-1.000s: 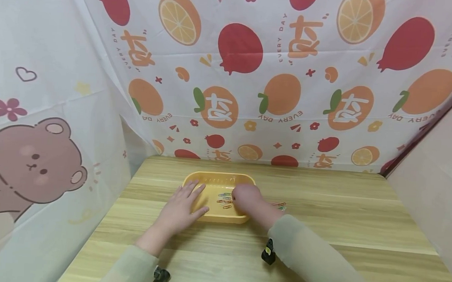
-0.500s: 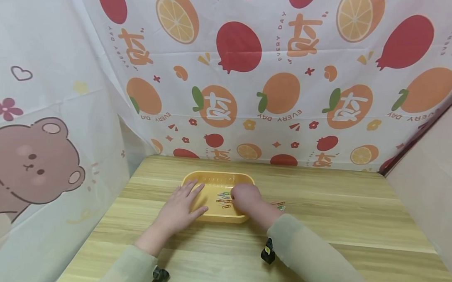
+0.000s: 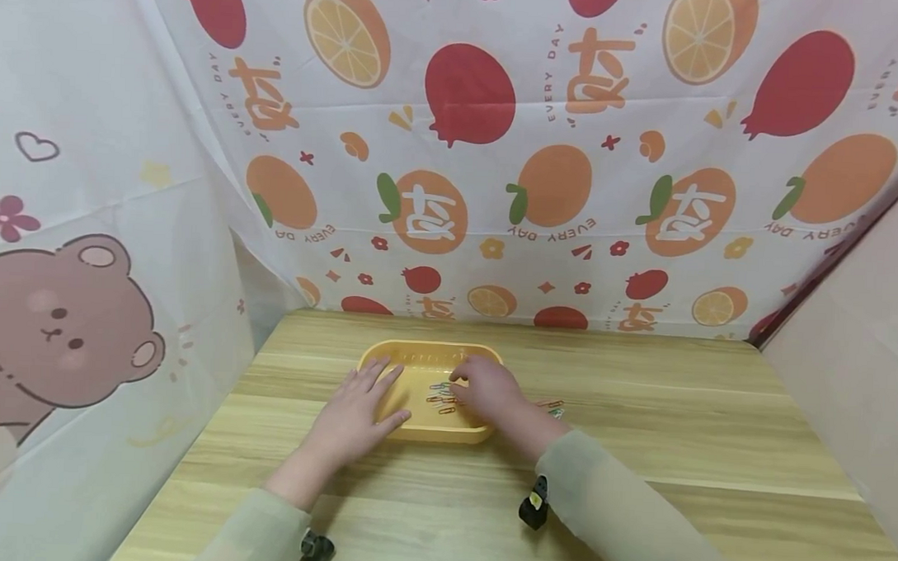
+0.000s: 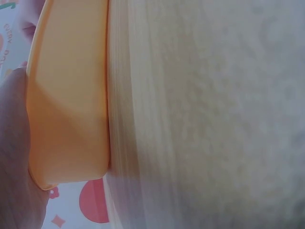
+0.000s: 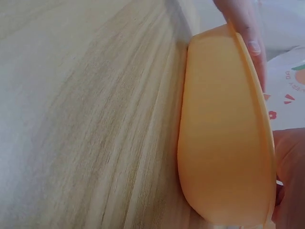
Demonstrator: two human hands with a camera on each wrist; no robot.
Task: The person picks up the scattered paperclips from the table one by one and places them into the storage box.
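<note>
A shallow yellow tray [image 3: 429,433] stands on the wooden table, with several small coloured paper clips [image 3: 441,398] lying on its floor. My left hand [image 3: 351,413] rests over the tray's left rim, its fingers spread and straight. In the left wrist view, part of that hand lies along the rim of the tray wall [image 4: 71,95]. Over the right part of the tray is my right hand [image 3: 488,389], beside the clips, its thumb and forefinger parted. Nothing shows between them. In the right wrist view the tray wall [image 5: 224,119] hides most of the fingers.
More paper clips [image 3: 553,405] lie on the table right of the tray, partly behind the right forearm. The wooden table [image 3: 674,420] reaches back to a fruit-print cloth [image 3: 489,191]. Another cloth with a bear [image 3: 61,325] hangs at the left.
My right hand was curled into a fist over the tray; its thumb and forefinger have now come apart. The left hand stays on the rim.
</note>
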